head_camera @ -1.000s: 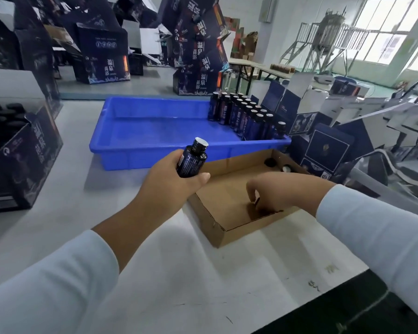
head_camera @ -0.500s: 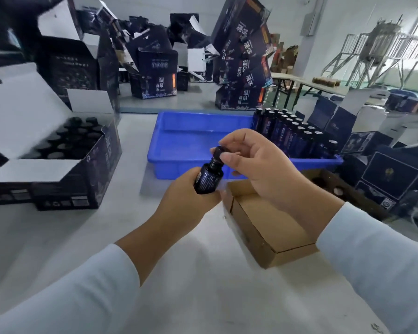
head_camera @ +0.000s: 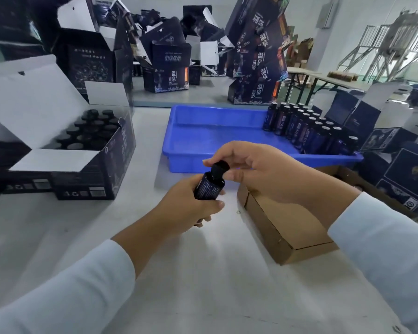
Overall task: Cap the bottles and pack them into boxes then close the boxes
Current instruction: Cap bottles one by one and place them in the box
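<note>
Blue tray [head_camera: 203, 131] as landmark: dark navy bottle [head_camera: 209, 186] with black cap [head_camera: 219, 168] in front; brown cardboard box [head_camera: 285, 227] front-right; navy printed box [head_camera: 92, 165], white flaps, left; white desk [head_camera: 203, 273] beneath.

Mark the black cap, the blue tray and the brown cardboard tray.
black cap [head_camera: 219, 168], head view, on its side wall.
blue tray [head_camera: 203, 162], head view, on its near wall.
brown cardboard tray [head_camera: 263, 227], head view, on its left outer wall.
</note>
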